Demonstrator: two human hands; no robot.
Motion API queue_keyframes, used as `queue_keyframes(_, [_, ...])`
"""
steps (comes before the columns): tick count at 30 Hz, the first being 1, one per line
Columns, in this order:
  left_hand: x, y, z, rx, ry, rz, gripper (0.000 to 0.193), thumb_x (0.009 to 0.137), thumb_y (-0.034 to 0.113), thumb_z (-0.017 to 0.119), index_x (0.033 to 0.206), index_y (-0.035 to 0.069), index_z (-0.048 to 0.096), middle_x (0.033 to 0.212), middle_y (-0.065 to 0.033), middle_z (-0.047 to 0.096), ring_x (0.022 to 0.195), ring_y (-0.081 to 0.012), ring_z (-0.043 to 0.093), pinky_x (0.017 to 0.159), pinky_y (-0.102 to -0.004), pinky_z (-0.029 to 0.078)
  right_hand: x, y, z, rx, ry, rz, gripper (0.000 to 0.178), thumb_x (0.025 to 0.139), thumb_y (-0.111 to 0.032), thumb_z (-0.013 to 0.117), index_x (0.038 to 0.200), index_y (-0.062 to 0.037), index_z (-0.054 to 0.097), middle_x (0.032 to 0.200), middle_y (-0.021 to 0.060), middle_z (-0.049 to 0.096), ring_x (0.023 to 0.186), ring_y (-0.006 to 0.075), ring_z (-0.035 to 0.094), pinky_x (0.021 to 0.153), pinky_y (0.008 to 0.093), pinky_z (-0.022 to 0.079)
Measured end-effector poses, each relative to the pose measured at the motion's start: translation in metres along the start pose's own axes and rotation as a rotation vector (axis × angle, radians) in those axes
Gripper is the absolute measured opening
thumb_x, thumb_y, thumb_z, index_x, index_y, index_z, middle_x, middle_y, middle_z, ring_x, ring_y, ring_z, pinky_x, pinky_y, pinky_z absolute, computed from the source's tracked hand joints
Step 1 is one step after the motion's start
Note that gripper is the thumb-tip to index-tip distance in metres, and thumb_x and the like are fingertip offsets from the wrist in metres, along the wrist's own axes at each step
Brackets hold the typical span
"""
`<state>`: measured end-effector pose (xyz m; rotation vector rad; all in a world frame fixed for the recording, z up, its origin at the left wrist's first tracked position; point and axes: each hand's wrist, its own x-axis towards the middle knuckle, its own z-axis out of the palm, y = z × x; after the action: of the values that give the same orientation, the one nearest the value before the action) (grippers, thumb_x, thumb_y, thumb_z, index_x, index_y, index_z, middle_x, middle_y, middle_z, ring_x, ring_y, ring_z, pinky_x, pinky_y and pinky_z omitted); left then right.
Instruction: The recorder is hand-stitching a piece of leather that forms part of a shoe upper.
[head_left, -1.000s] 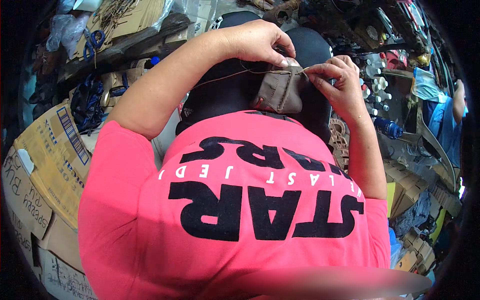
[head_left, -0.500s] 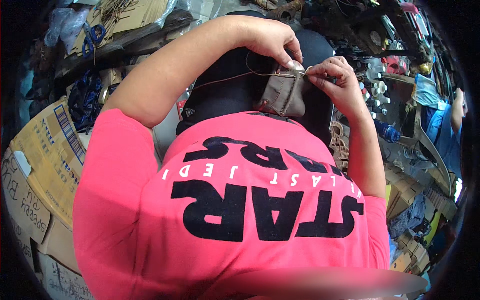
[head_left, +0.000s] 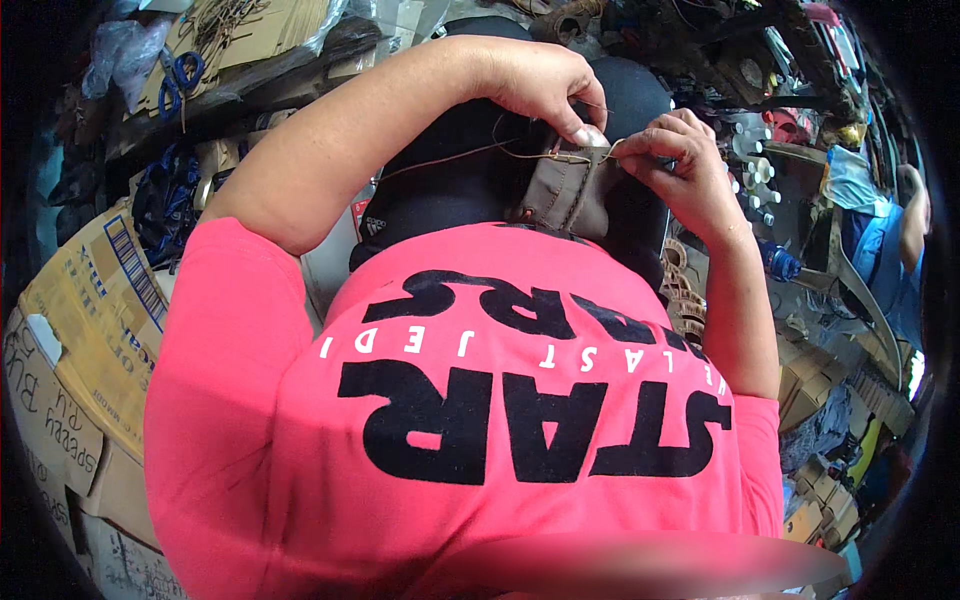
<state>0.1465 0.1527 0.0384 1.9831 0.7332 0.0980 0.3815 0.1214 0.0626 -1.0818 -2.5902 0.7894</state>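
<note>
A brown leather piece [head_left: 566, 190], shaped like a shoe upper with a stitched seam down it, rests on my dark-clad lap. My left hand [head_left: 556, 92] is closed at its far edge, the thumb pressed onto the leather and the fingers curled behind. On the right side of the piece, my right hand [head_left: 682, 160] pinches a thin pale thread at the seam's top. That thread [head_left: 440, 160] also trails left across my lap toward my left forearm. Whether a needle is between the fingers is too small to tell.
Flattened cardboard boxes [head_left: 85, 320] lie on the left. Blue-handled scissors [head_left: 180, 82] rest by cardboard at the upper left. Several white-capped bottles [head_left: 760, 180] stand beyond my right hand. Another person's arm [head_left: 912, 215] shows at the far right, near blue cloth.
Both hands stay at the leather piece, with only slight shifts. The thread to the left hangs a little differently, and the view has moved slightly.
</note>
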Motion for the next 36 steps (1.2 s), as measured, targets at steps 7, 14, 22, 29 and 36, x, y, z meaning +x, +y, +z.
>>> queue_keyframes(7, [0.002,-0.003,0.007,-0.106,-0.006,0.015,0.032,0.077,0.015,0.073,0.105,0.002,0.065,0.080,-0.0036,0.066,0.071,-0.0105,0.058,0.067,-0.0281,0.047,0.000,0.009,0.023,0.207,0.045,0.087,0.011,0.070,-0.015,0.077,0.078,-0.0115,0.070,0.073,0.0004,0.063,0.077,0.0187,0.054,0.081,0.0342,0.038])
queue_keyframes(14, [-0.002,-0.008,0.012,-0.098,0.060,0.015,0.030,0.076,0.012,0.073,0.103,0.002,0.064,0.079,-0.0024,0.064,0.072,-0.0094,0.056,0.068,-0.0277,0.046,-0.003,0.009,0.023,0.108,0.079,0.007,0.013,0.069,-0.012,0.078,0.079,-0.0105,0.070,0.073,-0.0005,0.061,0.076,0.0177,0.052,0.073,0.0316,0.039])
queue_keyframes(22, [-0.014,0.000,0.019,-0.039,0.216,0.012,0.034,0.080,0.015,0.068,0.111,0.005,0.058,0.080,-0.0064,0.057,0.074,-0.0183,0.054,0.069,-0.0329,0.044,-0.018,-0.001,0.036,0.100,0.229,0.002,0.020,0.068,-0.012,0.077,0.087,-0.0158,0.072,0.072,0.0003,0.057,0.076,0.0203,0.053,0.074,0.0333,0.039])
queue_keyframes(29, [-0.055,0.025,0.044,0.038,0.647,0.064,0.028,0.080,-0.002,0.060,0.106,0.009,0.065,0.086,-0.0084,0.055,0.086,-0.0236,0.054,0.079,-0.0326,0.045,-0.043,-0.006,0.048,-0.026,0.259,0.009,0.033,0.075,-0.011,0.072,0.106,-0.0223,0.070,0.080,-0.0006,0.054,0.083,0.0210,0.050,0.083,0.0364,0.035])
queue_keyframes(36, [-0.062,0.025,0.058,0.405,0.787,0.059,0.013,0.076,0.011,0.071,0.087,0.019,0.073,0.076,0.0013,0.052,0.084,-0.0191,0.052,0.078,-0.0334,0.038,-0.022,0.014,0.029,0.043,0.123,0.010,0.036,0.073,-0.002,0.065,0.099,-0.0251,0.072,0.079,-0.0035,0.053,0.085,0.0184,0.050,0.086,0.0356,0.033])
